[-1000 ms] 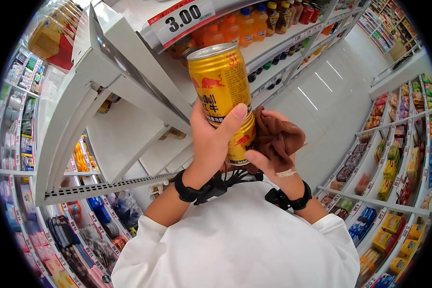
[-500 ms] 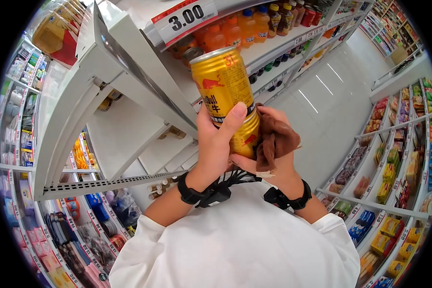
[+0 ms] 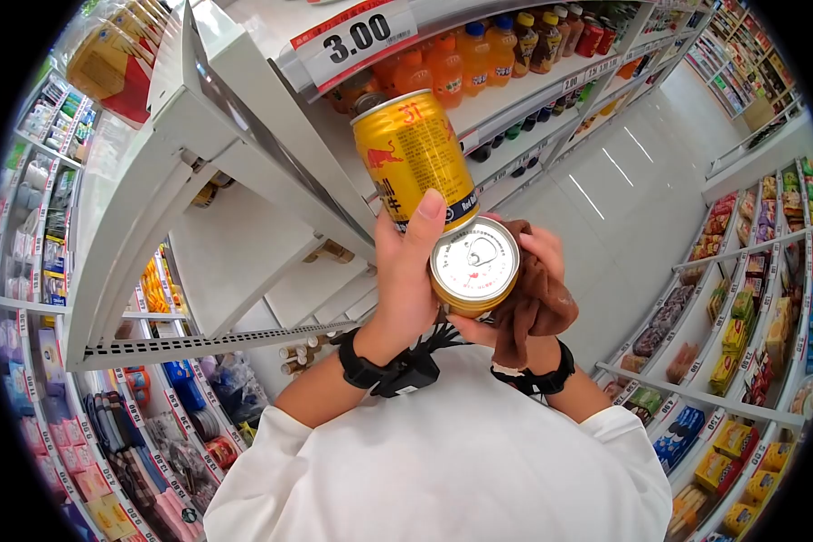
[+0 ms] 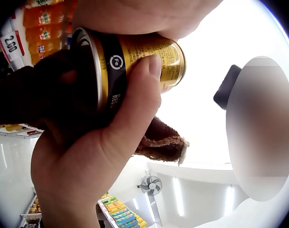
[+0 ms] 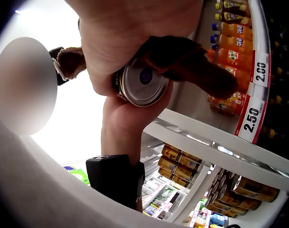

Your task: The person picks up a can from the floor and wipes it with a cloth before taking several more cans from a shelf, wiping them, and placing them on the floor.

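Note:
My left hand [image 3: 405, 271] grips a yellow Red Bull can [image 3: 411, 158], its thumb along the can's lower end. Just below it, a second yellow can [image 3: 475, 260] tilts its silver lid and pull tab towards the head camera. My right hand [image 3: 544, 251] holds this second can together with a brown cloth [image 3: 537, 307], which bunches against the can's right side. In the left wrist view, the right thumb [image 4: 145, 78] presses the can's yellow side by its dark band. A can's round metal end [image 5: 143, 84] shows between both hands in the right wrist view.
A white shelf unit [image 3: 244, 262] with a perforated edge stands at the left, with several gold cans [image 5: 180, 164] on it. Orange drink bottles [image 3: 443, 72] line a shelf ahead behind a 3.00 price sign [image 3: 357, 41]. Snack shelves [image 3: 732, 334] rise at the right beside the tiled floor [image 3: 605, 172].
The lower can has tipped so its lid faces the head camera, where its printed side showed before. The cloth and right hand have shifted round its right side. The left hand keeps the upper can.

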A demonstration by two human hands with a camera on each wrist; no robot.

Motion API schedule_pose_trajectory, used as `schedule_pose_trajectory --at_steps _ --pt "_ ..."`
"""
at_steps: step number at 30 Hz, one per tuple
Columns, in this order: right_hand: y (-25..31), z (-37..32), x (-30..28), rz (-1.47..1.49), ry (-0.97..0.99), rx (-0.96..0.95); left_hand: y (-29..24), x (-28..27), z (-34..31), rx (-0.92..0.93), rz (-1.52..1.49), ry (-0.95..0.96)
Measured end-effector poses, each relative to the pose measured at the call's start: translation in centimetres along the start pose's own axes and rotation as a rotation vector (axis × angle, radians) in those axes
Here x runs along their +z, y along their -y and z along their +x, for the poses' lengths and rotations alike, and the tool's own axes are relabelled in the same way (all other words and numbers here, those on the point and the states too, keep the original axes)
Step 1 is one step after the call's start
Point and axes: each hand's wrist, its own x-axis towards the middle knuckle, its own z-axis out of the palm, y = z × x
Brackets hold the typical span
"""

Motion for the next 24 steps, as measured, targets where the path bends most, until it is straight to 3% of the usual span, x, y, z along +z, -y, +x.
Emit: schedule_pose_trajectory --at_steps 6,9,11,16,21,24 --pt "-0.9 0.2 1.0 0.062 -0.023 -0.144 -0.1 0.4 -0.4 -0.007 0.028 0.017" --pt "-1.6 -0.3 0.6 -0.027 -0.043 -0.18 0.0 0.6 -0.4 -0.014 -0.005 -0.005" --pt "-1.2 0.8 0.0 -0.182 0.048 -0.209 -0.3 0.7 -0.6 0.018 0.052 -0.011" --pt "-0.2 1.3 -0.5 -0.135 0.067 -0.197 0.7 0.0 -0.9 0.052 0.03 -0.07" --pt "0.9 1.3 -1.2 -0.116 0.167 -0.061 1.2 -0.6 -0.7 0.064 -0.125 -0.113" --pt "2.4 3.0 -0.3 -0.178 0.168 -0.116 1.7 -0.8 -0.7 0.103 0.021 -0.165"
